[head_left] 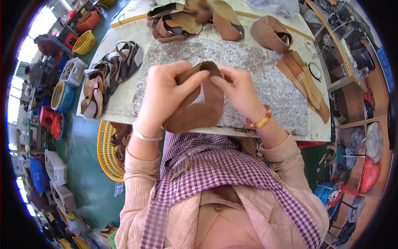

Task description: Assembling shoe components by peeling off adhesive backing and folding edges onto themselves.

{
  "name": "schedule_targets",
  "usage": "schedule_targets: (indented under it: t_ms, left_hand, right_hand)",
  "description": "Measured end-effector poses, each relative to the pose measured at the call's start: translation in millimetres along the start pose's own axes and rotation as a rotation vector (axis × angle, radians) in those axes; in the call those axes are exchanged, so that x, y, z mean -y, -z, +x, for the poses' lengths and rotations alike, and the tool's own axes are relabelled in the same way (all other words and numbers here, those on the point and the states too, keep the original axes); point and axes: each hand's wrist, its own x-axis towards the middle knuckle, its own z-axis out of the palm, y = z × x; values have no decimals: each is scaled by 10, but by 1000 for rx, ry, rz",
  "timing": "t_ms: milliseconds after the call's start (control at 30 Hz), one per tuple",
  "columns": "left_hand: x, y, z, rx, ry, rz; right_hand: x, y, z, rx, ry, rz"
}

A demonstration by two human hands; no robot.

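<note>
Head view: left hand (163, 97) and right hand (236, 89) both pinched a brown leather strap piece (199, 112) held above the near edge of the table (120, 97), over a grey stone slab (257, 70), with strap stacks (304, 81) beside it.

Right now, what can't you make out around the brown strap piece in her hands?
Head view only:
- Middle of the brown leather strap piece: covered by the left hand and right hand.
- Fingertips under the piece: hidden by it.
- Granite slab centre: blocked by both hands.
- Orange basket: partly behind the left forearm and table.
- Floor items at left: too small, bent by fisheye.
</note>
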Motion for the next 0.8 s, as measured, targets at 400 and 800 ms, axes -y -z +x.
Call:
schedule_targets:
  t_ms: [400,800]
  left_hand:
    - [-205,-68,975,408,-987,-283]
    - [1080,-154,303,409,-1082,1223]
  right_hand:
    - [360,747,91,46,496,-24]
    - [-880,-10,447,192,565,-512]
